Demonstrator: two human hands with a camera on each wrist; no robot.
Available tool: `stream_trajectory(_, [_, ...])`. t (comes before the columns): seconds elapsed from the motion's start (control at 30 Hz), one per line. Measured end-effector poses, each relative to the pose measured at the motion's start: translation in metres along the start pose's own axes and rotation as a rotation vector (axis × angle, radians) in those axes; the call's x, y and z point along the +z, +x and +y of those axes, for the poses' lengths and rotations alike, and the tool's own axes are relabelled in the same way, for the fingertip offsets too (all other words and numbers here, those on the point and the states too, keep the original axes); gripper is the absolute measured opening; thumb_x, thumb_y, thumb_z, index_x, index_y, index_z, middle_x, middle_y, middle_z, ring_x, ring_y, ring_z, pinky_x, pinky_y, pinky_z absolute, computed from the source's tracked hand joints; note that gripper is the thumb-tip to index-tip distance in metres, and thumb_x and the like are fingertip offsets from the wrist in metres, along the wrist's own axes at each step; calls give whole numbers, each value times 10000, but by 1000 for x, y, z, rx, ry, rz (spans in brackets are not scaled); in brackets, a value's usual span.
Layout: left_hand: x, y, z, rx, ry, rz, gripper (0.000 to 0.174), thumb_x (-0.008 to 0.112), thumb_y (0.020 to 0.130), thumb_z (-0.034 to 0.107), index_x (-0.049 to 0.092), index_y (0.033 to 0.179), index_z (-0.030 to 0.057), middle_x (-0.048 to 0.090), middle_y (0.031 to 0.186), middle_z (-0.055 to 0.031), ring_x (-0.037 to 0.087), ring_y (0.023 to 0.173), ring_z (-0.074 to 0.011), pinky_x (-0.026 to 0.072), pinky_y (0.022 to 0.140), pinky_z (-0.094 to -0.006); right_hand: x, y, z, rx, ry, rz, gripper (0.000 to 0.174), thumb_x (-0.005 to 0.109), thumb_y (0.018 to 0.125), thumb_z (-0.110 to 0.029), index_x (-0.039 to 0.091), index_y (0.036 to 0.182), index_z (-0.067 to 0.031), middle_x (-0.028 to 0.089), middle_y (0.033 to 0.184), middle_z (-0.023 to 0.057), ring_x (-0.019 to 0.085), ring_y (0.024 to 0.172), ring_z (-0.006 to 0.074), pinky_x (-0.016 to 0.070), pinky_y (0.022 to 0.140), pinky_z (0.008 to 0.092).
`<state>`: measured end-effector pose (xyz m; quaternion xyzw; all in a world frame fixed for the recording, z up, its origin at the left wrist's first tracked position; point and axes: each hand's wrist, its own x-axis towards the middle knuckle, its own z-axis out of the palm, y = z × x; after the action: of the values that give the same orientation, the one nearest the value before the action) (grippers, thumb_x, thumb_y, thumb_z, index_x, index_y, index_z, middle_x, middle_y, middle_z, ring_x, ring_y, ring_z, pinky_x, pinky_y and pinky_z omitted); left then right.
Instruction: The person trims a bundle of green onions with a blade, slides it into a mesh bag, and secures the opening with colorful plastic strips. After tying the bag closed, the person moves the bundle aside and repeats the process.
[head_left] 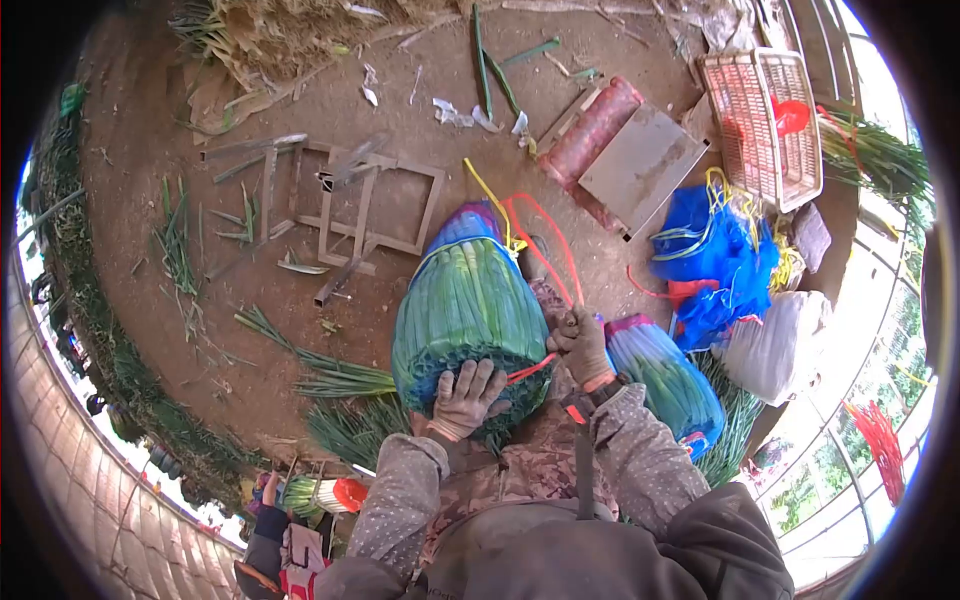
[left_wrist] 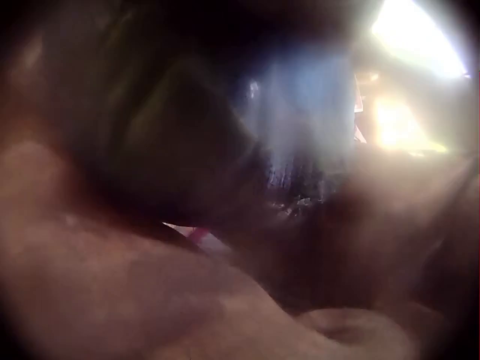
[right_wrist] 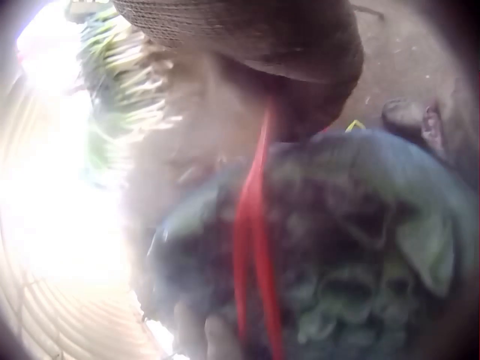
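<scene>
A thick bundle of green onions (head_left: 470, 300) in blue netting lies between the person's legs, its cut-looking end toward the body. The gloved left hand (head_left: 465, 398) rests on that near end with fingers extended. To its right the gloved right hand (head_left: 582, 345) grips a red strap (head_left: 530, 371), which runs across the bundle's end and also loops up past its far end. In the right wrist view, two strands of the strap (right_wrist: 259, 169) stretch from the glove (right_wrist: 292, 52) down over the bundle's end (right_wrist: 360, 247). The left wrist view is dark and blurred.
A second netted bundle (head_left: 660, 385) lies right of the right hand. Beyond are blue nets (head_left: 715, 265), a white sack (head_left: 775, 345), a plastic crate (head_left: 735, 130) and a low seat (head_left: 643, 165). A metal frame (head_left: 325, 205) and loose onion leaves (head_left: 175, 240) lie left.
</scene>
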<state>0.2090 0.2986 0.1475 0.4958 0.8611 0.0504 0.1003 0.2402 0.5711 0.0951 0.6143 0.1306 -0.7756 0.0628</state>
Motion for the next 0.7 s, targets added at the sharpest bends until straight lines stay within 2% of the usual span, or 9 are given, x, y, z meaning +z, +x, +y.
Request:
stream_trajectory(0.07, [6, -8, 8, 3, 21, 6, 745, 534, 924, 644, 397, 1532, 236, 294, 1645, -105, 181, 1542, -355, 39, 1228, -571, -33, 18, -5, 77, 56, 152, 254, 575, 950, -263, 454, 749, -165, 369, 594, -39, 344, 466, 124, 378, 487, 317])
stream_trajectory(0.13, [9, -10, 15, -1, 20, 17, 737, 531, 934, 635, 387, 1545, 247, 278, 1653, -109, 174, 1546, -349, 35, 1232, -566, -116, 55, -11, 29, 74, 222, 181, 656, 912, -246, 558, 823, -123, 513, 618, 5, 518, 511, 175, 463, 528, 345])
stream_trajectory(0.33, [0, 6, 12, 14, 7, -9, 848, 590, 908, 613, 273, 1603, 246, 197, 1676, -144, 50, 1568, -378, -46, 1236, -571, -169, 81, -35, 162, -2275, 376, 352, 753, 836, -287, 679, 1079, -44, 739, 982, 198, 717, 986, 350, 559, 851, 453])
stream_trajectory(0.37, [2, 4, 13, 5, 48, 10, 795, 610, 895, 613, 350, 1557, 259, 421, 1526, -129, 354, 1444, -368, 163, 1165, -592, -151, 83, -44, -69, -2266, 470, 344, 728, 863, -314, 679, 1058, -35, 739, 993, 189, 714, 992, 335, 554, 862, 449])
stream_trajectory(0.4, [1, 8, 12, -5, 35, 3, 767, 616, 892, 610, 372, 1535, 272, 462, 1423, -109, 415, 1325, -344, 213, 1088, -565, -124, 92, -57, -305, -2238, 563, 350, 703, 890, -342, 679, 1036, -26, 740, 1003, 180, 710, 999, 321, 549, 873, 446])
stream_trajectory(0.47, [-10, 17, 9, -29, 5, -18, 711, 628, 886, 605, 415, 1491, 298, 545, 1218, -69, 537, 1085, -297, 312, 934, -510, -118, 149, -60, -566, -1862, 319, 440, 590, 968, -397, 730, 955, 20, 754, 916, 193, 737, 810, 319, 556, 685, 450])
stream_trajectory(0.5, [-12, 21, 5, -16, -16, -38, 665, 647, 870, 599, 449, 1445, 329, 510, 1026, -25, 485, 863, -244, 279, 780, -430, -116, 185, -49, -352, -1618, 140, 470, 551, 995, -426, 724, 981, 11, 755, 913, 162, 726, 808, 298, 552, 675, 434])
stream_trajectory(0.6, [-16, 19, 6, -47, -5, -102, 620, 672, 869, 477, 478, 1438, 327, 545, 1096, 86, 506, 887, -151, 278, 815, -422, -80, 255, -18, 12, -1229, -332, 561, 495, 1020, -536, 686, 1021, -9, 718, 883, 89, 672, 800, 234, 534, 654, 405])
stream_trajectory(0.7, [-16, 4, 12, -18, 64, -179, 700, 651, 862, 608, 443, 1491, 383, 544, 1140, -3, 533, 1002, -241, 292, 752, -447, -65, 343, 31, -75, -1134, -270, 565, 533, 1000, -543, 683, 1023, 1, 698, 830, 94, 661, 748, 237, 525, 658, 408])
